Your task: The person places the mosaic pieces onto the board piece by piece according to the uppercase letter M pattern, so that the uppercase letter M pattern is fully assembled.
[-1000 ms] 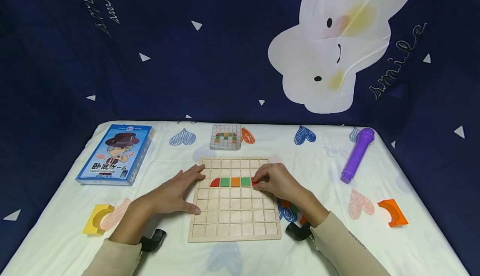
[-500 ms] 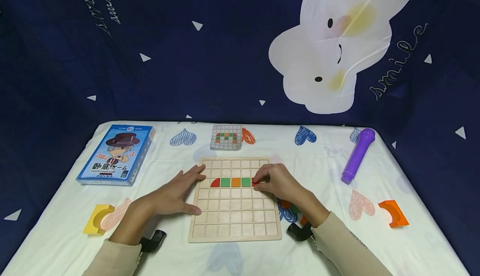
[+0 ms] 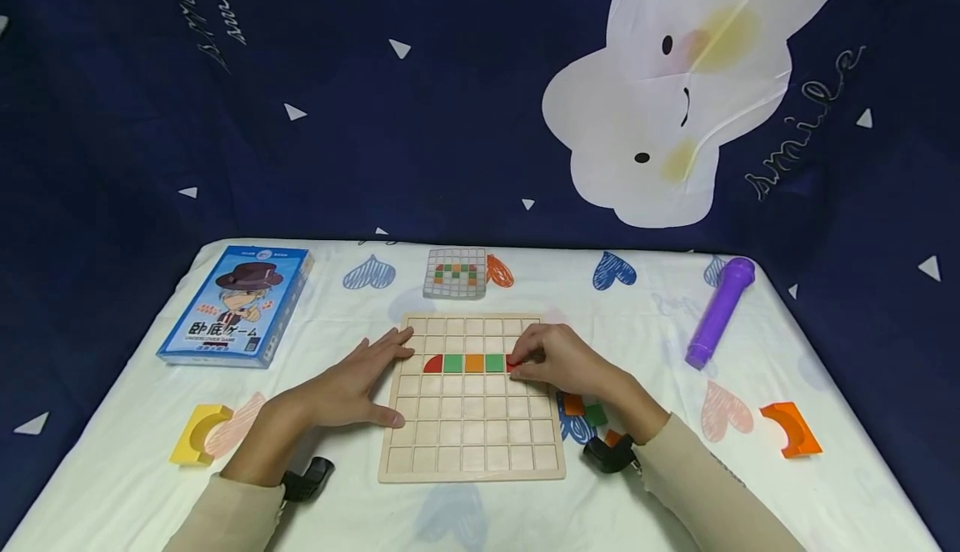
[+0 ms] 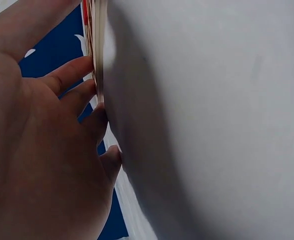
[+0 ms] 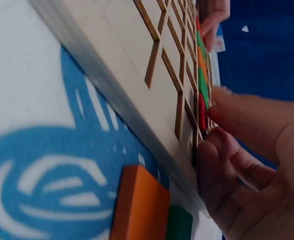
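On a white, heart-printed cloth [image 3: 645, 335] lies a square wooden grid board [image 3: 473, 433]. The left hand [image 3: 348, 387], fingers spread wide, rests against its left edge; the right hand [image 3: 561, 361] pinches a red tile [image 3: 510, 364], third row down, right of four tiles [image 3: 474, 363]: red, green, orange, green.

Tiles [image 3: 474, 363] on board [image 3: 473, 434], card [image 3: 455, 273] behind, box [image 3: 236, 306] left

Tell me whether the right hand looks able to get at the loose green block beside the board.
Probably yes: the green block lies beside the board with nothing seen on top of it. The right hand would likely have to leave the red piece it is touching first.
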Motion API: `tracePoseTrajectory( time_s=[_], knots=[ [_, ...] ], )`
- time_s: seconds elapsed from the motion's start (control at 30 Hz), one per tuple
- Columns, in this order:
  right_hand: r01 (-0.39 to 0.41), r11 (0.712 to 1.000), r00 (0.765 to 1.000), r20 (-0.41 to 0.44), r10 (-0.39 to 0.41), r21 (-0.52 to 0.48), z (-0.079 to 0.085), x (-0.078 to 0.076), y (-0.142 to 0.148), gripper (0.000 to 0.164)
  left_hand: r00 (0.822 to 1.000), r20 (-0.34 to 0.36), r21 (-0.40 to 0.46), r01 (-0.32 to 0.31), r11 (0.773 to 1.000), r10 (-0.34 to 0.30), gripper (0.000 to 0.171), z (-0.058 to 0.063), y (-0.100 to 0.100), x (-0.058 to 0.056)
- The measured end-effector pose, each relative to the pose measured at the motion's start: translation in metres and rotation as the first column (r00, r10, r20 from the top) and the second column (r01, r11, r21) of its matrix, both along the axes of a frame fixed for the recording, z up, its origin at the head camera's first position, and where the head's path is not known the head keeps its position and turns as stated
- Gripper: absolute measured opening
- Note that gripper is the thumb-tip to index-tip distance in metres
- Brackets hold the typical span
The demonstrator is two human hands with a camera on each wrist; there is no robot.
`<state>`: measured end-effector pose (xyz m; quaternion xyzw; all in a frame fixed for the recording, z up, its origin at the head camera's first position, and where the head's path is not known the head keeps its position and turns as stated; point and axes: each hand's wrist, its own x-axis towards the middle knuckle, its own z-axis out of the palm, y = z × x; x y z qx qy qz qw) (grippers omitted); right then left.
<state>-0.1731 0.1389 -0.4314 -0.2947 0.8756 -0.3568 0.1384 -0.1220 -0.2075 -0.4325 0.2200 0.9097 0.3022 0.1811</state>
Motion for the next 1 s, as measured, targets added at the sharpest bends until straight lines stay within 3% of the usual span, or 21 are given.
tracePoseTrajectory(
  time_s=[0.3, 0.67, 1.0],
  knots=[
    [0.045, 0.995, 0.998, 0.036, -0.041, -0.089, 0.009, -0.002, 0.029, 0.027, 1.000, -0.019, 0.009, 0.016, 1.000, -0.016, 0.093, 0.001, 0.000, 0.000],
    [0.128, 0.991, 0.992, 0.010, -0.128, 0.050, 0.001, 0.018, 0.067, 0.050, 0.999, -0.026, -0.002, 0.022, 1.000, -0.022, 0.091, 0.000, -0.001, 0.000],
    [0.107, 0.993, 0.994, -0.035, -0.105, 0.043, -0.012, 0.031, 0.087, 0.045, 0.999, -0.037, 0.002, 0.033, 0.999, -0.033, 0.092, 0.000, -0.002, 0.000]
  ],
)
